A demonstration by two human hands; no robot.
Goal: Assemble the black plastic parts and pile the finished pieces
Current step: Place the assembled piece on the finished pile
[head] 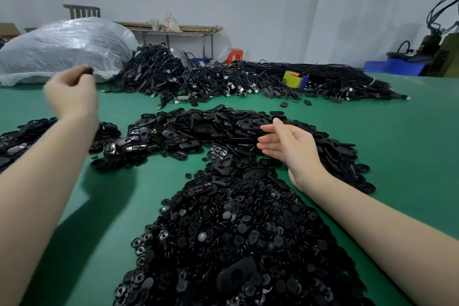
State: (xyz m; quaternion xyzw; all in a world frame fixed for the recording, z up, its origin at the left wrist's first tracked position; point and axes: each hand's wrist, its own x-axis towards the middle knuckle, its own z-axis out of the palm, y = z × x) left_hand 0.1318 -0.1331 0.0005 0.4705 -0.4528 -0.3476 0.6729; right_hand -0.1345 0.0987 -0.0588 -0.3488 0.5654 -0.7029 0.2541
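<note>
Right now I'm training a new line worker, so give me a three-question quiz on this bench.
1. True or false: the left hand pinches a small black part.
2. The right hand is: A) open and empty, B) gripping a cable, C) out of view?
3. What colour is the table under the pile of oval shells?

Key: 1 true; 2 A; 3 green.

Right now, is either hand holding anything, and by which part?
The left hand pinches a small black part at its fingertips; motion blur hides which part. The right hand is open, holding nothing.
</note>
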